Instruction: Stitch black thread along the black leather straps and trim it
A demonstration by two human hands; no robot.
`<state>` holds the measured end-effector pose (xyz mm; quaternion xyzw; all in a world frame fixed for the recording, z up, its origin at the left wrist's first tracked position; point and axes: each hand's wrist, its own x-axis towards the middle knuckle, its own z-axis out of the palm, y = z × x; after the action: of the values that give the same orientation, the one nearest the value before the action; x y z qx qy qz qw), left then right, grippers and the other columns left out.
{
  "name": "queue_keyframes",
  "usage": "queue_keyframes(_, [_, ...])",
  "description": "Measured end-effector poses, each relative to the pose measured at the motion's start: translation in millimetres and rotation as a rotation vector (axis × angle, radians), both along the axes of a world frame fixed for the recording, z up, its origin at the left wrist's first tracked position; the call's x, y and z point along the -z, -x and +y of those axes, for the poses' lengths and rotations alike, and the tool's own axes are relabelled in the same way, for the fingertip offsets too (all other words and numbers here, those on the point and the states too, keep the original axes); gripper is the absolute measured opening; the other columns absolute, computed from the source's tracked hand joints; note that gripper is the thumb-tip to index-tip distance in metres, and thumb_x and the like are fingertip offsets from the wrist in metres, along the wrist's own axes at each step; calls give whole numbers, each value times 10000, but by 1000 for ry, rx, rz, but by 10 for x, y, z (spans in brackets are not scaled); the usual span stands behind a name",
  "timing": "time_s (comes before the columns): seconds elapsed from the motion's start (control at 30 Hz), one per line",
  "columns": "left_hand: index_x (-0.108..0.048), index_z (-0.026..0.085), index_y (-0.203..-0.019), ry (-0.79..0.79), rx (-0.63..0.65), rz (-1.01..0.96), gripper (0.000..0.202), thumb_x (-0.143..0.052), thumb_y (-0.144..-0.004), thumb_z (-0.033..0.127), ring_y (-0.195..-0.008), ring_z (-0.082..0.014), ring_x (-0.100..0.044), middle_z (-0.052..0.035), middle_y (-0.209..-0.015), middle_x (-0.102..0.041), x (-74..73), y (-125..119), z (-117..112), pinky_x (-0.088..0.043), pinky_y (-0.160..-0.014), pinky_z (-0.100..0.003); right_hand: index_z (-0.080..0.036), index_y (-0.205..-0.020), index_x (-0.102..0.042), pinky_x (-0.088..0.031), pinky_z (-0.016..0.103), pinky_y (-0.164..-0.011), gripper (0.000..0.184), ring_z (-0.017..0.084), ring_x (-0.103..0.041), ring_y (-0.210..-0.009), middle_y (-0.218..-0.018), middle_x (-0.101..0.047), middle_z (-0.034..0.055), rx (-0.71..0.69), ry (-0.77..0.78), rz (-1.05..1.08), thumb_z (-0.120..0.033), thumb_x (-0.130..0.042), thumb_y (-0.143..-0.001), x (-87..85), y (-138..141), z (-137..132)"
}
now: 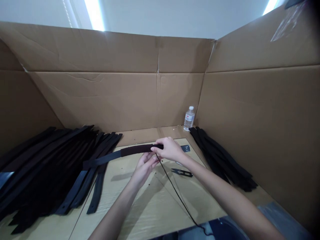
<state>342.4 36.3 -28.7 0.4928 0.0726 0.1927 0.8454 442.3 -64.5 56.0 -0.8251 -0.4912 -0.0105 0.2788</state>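
My right hand (169,148) is closed over the right end of a long black strap (112,156) with a dark padded sleeve, held level above the wooden table (140,206). Just below it, my left hand (146,165) pinches the strap's underside where a thin black thread (175,190) hangs down toward me. The strap's left end reaches over a pile of black straps (47,163) on the left.
Small black thread snips (182,172) lie on the table right of my hands. A second pile of black straps (222,160) lies at the right. A water bottle (189,118) stands in the back corner. Cardboard walls (125,96) surround the table.
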Motion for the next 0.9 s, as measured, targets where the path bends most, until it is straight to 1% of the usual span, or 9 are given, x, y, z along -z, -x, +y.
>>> queue_keyframes(0.07, [-570,163,-907,-26,17,-19,280,-715,-712,302,-753,-122,-615,-24,-893,-631,-25,-3,-9,-497,-812,-308,-224,-846,-704,-390,262,-612,229,168,-620,-720,-727,-680,27,-16,-20,26,-409,-573,-815,5,0,5])
queue_keyframes(0.17, [-549,130,-754,-208,5,23,264,-667,-754,366,-464,-36,-408,41,-601,-482,-16,29,39,-481,-608,-248,-207,-873,-690,-423,268,-680,217,171,-622,-773,-795,-683,36,-30,-89,70,-388,-594,-801,59,-19,4])
queue_keyframes(0.23, [-542,122,-706,-326,-20,77,309,-652,-754,407,-428,-28,-331,48,-568,-424,15,50,125,-417,-496,-221,-207,-948,-679,-440,281,-726,260,179,-620,-835,-884,-681,49,-45,-162,134,-399,-617,-784,123,-29,-6])
queue_keyframes(0.37, [-558,119,-696,-468,-150,175,344,-657,-708,447,-434,-46,-345,38,-552,-420,61,86,351,-272,-425,-204,-219,-1104,-638,-457,288,-719,382,176,-615,-833,-916,-664,50,-116,-267,346,-420,-626,-779,300,-6,-20])
queue_keyframes(0.5, [-556,128,-655,-512,-217,226,328,-671,-672,435,-441,-42,-284,43,-509,-402,53,132,466,-202,-447,-204,-188,-1124,-618,-444,267,-646,358,143,-582,-672,-748,-639,22,-203,-342,484,-360,-586,-812,457,55,11])
queue_keyframes(0.63, [-617,130,-685,-569,-236,210,309,-642,-715,436,-531,-95,-420,6,-524,-489,72,162,475,-298,-514,-212,-151,-1071,-577,-438,248,-626,306,134,-576,-649,-692,-620,14,-277,-456,569,-315,-585,-812,543,82,77])
queue_keyframes(0.73, [-673,123,-773,-620,-237,191,306,-637,-737,424,-657,-131,-519,-55,-715,-636,110,165,480,-371,-597,-224,-158,-1009,-559,-418,223,-546,276,128,-573,-601,-681,-613,13,-249,-538,644,-349,-586,-812,617,69,140])
queue_keyframes(0.8, [-686,132,-799,-641,-236,176,303,-626,-753,425,-723,-147,-552,-70,-822,-671,135,167,479,-400,-657,-232,-161,-979,-558,-423,224,-527,274,135,-584,-600,-703,-625,26,-197,-575,668,-376,-585,-812,682,54,184])
queue_keyframes(0.9, [-684,147,-825,-661,-247,170,298,-602,-778,429,-732,-150,-547,-60,-832,-667,166,182,452,-403,-674,-231,-164,-947,-578,-475,256,-610,260,163,-626,-694,-808,-662,57,-131,-610,623,-389,-583,-817,781,40,235])
